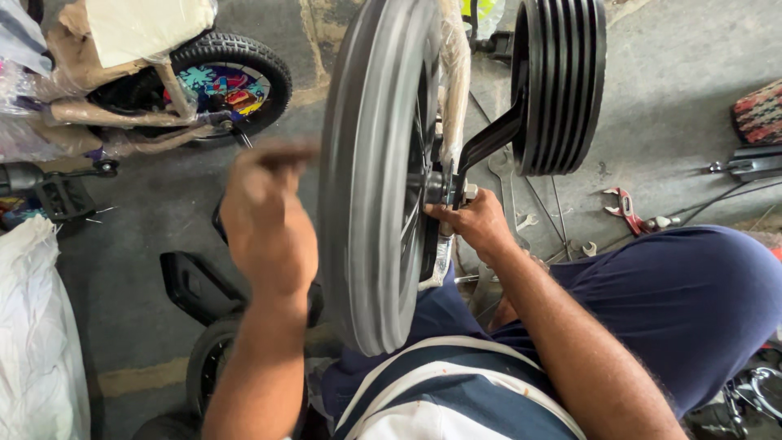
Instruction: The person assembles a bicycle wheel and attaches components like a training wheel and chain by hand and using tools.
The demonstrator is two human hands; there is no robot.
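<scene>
Grey-tyred small bicycle wheel (379, 175) is standing upright in front of the person, between the knees, its rim and spokes smeared with blur as though it is turning. The right hand (472, 222) is pressing at the wheel's hub, fingers closed around something small at the axle nut (468, 192); what exactly it is pinching is hidden behind the black bent bracket (493, 140) of the ribbed black plastic training wheel (560, 85). The left hand (265, 208) is hanging raised beside the tyre, blurred, its fingers curled in loosely and holding nothing that I can make out.

On the grey concrete floor (676, 73) a red-handled spanner (626, 205) and a few plain steel spanners (521, 220) are lying near the right knee, and a wrapped child's bicycle with a colourful disc wheel (224, 81) is lying well apart to the left.

The risk, as I judge it, is fingers: the right hand is sitting just beside the spokes, and a slip off the nut could carry it into them. A half-tightened nut could also let the bracket swing.
</scene>
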